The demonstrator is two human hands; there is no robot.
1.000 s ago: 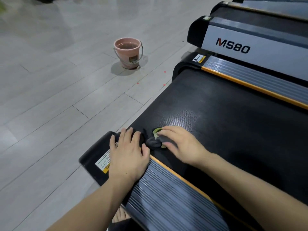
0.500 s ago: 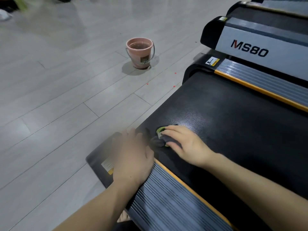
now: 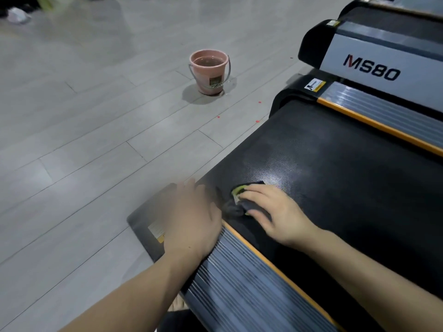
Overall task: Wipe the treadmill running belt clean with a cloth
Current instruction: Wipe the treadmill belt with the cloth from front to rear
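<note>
Grey plank floor [image 3: 84, 130] is filling the left and top of the view. Treadmill running belt [image 3: 335, 178] is lying black and textured across the right half, with a shiny patch just beyond the right hand. Ribbed grey side rail [image 3: 251, 283] with an orange edge strip is running along the belt's near side; a matching far rail [image 3: 383, 113] is bordering the far side. A second machine's grey side panel [image 3: 383, 63], marked MS80, is sitting beyond that.

Pink bucket [image 3: 209, 71] is standing upright on the floor, well apart from the belt, with water showing inside and its wire handle down.

Left hand [image 3: 191, 219] is lying flat and open, fingers spread, palm down over the black end cap [image 3: 148, 226] at the rail's end; it is motion-blurred, so exact contact is unclear. Right hand [image 3: 271, 212] is pressing down on the cloth [image 3: 236, 204], fingers curled over it, holding it against the belt near the belt's rear corner. Cloth is dark, bunched, with a yellow-green edge showing at the fingertips; most of it is hidden under the hand.

A yellow-and-white warning label [image 3: 157, 232] is sitting on the end cap just beside the left hand.
</note>
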